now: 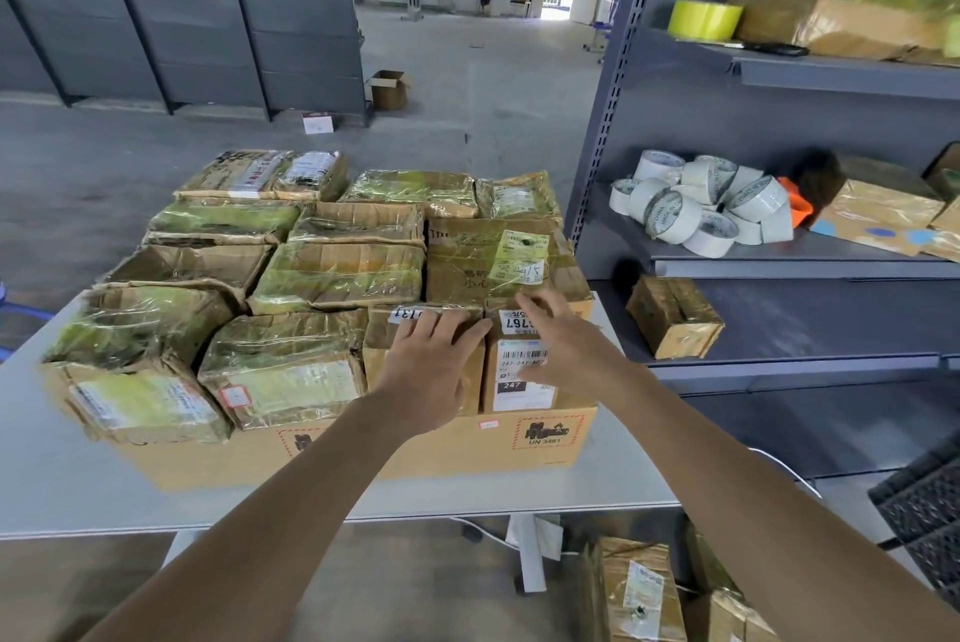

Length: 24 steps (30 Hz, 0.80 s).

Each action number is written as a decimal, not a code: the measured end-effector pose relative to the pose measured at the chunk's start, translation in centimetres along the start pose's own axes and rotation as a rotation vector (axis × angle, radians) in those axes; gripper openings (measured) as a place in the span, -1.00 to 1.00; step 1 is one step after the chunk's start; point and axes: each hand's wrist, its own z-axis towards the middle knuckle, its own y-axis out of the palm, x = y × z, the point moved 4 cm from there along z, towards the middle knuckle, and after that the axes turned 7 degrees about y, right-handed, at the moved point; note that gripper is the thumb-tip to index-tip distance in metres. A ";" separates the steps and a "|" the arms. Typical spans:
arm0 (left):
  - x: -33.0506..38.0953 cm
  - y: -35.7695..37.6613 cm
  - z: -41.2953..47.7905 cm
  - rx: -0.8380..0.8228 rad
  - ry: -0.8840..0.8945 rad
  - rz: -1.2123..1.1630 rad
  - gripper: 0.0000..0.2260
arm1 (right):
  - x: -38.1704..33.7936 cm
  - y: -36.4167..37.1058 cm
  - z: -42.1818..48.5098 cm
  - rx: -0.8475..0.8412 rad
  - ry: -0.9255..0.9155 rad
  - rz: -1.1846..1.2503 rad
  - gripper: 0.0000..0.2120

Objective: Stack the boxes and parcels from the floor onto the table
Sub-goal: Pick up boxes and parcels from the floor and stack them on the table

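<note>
Cardboard boxes [382,360] lie under left hand [431,363] and right hand [563,337], both reaching forward, fingers straight, grip wide.

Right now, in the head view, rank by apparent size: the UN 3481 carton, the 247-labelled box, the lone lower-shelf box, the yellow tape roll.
1. UN 3481 carton.
2. 247-labelled box and lone lower-shelf box: too alike to rank.
3. Yellow tape roll, though farther away.

We see a pale grey worktop [57,464] carrying a wide, flat cardboard box [447,451] with a UN 3481 label on its near face. Taped brown parcels [332,272] crowd in rows above and behind it; we cannot tell which of them touch the worktop itself. On the floor [415,589] beneath stand a few wrapped boxes [636,589].
</note>
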 end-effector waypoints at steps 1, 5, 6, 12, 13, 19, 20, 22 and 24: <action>0.1 0.0 0.0 0.004 0.004 0.001 -0.36 | -0.2 0.2 -0.1 0.006 0.006 -0.010 -0.06; 0.4 -0.1 0.0 -0.001 0.011 0.014 -0.39 | -0.7 0.3 -0.5 0.025 0.039 -0.070 -0.09; 0.5 -0.1 0.1 -0.002 0.011 0.017 -0.39 | -0.7 0.2 -0.7 0.030 0.050 -0.081 -0.09; 0.2 -1.0 0.0 0.030 0.043 -0.043 -0.41 | -1.0 -0.1 -1.6 0.069 0.120 -0.210 -0.11; 0.1 -1.3 -0.1 0.049 0.050 -0.066 -0.42 | -1.0 -0.3 -1.8 0.069 0.133 -0.212 -0.10; -0.7 -1.9 -0.8 0.123 0.084 -0.217 -0.46 | -1.6 -1.0 -3.3 0.132 0.185 -0.178 -0.10; -0.8 -1.9 -1.0 0.132 0.097 -0.239 -0.47 | -1.7 -1.0 -3.8 0.147 0.211 -0.175 -0.12; -0.8 -1.8 -1.5 0.156 0.130 -0.282 -0.51 | -1.9 -0.7 -4.8 0.171 0.282 -0.157 -0.15; -0.5 -1.9 -2.3 0.196 0.166 -0.311 -0.55 | -2.4 -0.3 -5.9 0.184 0.339 -0.143 -0.15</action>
